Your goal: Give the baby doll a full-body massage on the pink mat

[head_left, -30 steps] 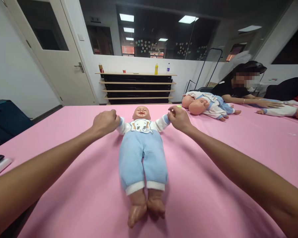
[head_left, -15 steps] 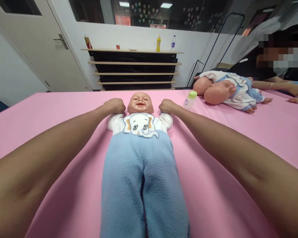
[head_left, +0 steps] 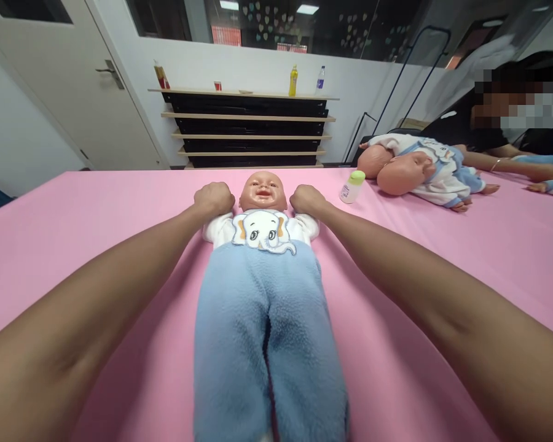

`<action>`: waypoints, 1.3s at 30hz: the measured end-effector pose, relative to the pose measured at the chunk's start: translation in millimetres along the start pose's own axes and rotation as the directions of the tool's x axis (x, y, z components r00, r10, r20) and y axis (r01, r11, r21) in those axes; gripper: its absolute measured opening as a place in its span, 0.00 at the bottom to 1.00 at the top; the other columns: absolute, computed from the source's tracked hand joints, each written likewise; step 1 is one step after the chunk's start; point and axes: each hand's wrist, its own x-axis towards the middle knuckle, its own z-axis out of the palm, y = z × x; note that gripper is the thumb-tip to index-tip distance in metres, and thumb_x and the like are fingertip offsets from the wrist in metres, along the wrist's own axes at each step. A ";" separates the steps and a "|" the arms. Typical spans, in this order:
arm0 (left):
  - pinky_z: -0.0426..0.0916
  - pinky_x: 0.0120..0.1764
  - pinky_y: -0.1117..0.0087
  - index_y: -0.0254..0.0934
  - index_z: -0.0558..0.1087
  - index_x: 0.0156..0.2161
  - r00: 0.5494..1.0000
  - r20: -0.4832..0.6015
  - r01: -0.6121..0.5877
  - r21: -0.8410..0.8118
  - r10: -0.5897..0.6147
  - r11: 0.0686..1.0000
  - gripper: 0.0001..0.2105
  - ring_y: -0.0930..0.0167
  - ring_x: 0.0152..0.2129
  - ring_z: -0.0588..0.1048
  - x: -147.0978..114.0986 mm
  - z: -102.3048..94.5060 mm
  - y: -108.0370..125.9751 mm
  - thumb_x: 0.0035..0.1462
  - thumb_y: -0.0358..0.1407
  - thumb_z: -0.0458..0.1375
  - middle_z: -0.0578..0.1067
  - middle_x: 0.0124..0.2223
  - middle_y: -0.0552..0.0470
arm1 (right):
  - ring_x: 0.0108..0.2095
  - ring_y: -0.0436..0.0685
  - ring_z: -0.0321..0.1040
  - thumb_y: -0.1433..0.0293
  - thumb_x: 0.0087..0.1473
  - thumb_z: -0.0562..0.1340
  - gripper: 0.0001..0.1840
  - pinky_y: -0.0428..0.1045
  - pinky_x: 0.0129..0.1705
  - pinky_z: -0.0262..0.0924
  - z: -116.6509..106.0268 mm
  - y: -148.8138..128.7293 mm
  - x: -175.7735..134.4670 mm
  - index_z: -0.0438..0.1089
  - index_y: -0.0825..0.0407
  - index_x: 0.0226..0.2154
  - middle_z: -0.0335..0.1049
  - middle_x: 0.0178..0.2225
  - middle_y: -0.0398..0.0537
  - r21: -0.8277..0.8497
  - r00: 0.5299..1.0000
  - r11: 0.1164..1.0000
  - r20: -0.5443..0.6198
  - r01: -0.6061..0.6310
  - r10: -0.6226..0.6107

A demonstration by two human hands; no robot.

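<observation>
Head camera: the print on the small green-capped bottle (head_left: pixel 352 186), far right of your doll (head_left: pixel 270 288), is too small to read, as are the labels on the yellow bottle (head_left: pixel 294 81) and the clear bottle (head_left: pixel 321 80) standing on the far shelf unit (head_left: pixel 249 116). Your doll lies face up on the pink table cover (head_left: pixel 133 202), head at the far end, between your forearms, an elephant patch (head_left: pixel 263 232) on its chest. You have both arms stretched forward, knuckles up: your left hand (head_left: pixel 214 199) is clenched around the doll's arm end on the left of its head, your right hand (head_left: pixel 308 200) around the one on the right. Your fists hide the doll's hands, so you can't see exactly how the fingers wrap them. Its feet are cut off at the near edge. At the right, two more dolls (head_left: pixel 412 169) overlap, and a co-worker (head_left: pixel 451 132) is partly out of frame, the face blurred.
</observation>
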 end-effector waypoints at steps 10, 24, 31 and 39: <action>0.64 0.36 0.64 0.35 0.71 0.43 0.943 -0.333 -0.011 -0.050 -0.007 0.999 0.22 0.58 0.38 0.73 -103.2 -74.0 -31.2 0.63 0.47 0.40 0.76 0.41 0.38 | 0.36 0.63 0.68 0.66 0.57 0.54 0.14 0.52 0.36 0.57 -48.8 14.4 -108.3 0.65 0.55 0.43 0.72 0.36 0.57 0.278 0.861 0.961 -0.487 -0.006 0.146; 0.61 0.28 0.62 0.38 0.64 0.46 0.991 -0.070 -0.110 0.005 0.110 0.994 0.19 0.55 0.29 0.75 -282.5 -38.5 -53.0 0.61 0.46 0.39 0.76 0.33 0.42 | 0.31 0.55 0.64 0.61 0.60 0.54 0.09 0.48 0.31 0.52 9.6 23.0 -268.1 0.60 0.51 0.34 0.66 0.37 0.50 0.247 0.931 0.963 -0.364 0.112 -0.015; 0.63 0.31 0.61 0.37 0.63 0.47 0.996 -0.009 -0.092 -0.042 0.092 0.995 0.19 0.55 0.33 0.76 -285.1 -30.3 -54.2 0.61 0.46 0.40 0.77 0.37 0.40 | 0.30 0.55 0.65 0.63 0.59 0.54 0.08 0.48 0.29 0.51 17.4 19.3 -277.4 0.59 0.51 0.35 0.65 0.37 0.51 0.273 0.956 0.958 -0.293 0.089 -0.005; 0.62 0.29 0.66 0.39 0.69 0.41 0.986 -0.148 -0.087 -0.029 0.082 0.996 0.21 0.59 0.30 0.75 -257.9 -71.8 -59.5 0.60 0.50 0.41 0.77 0.35 0.43 | 0.31 0.55 0.64 0.65 0.56 0.56 0.08 0.47 0.33 0.55 -20.6 35.9 -253.4 0.65 0.51 0.36 0.68 0.33 0.47 0.356 0.852 0.913 -0.522 0.201 0.016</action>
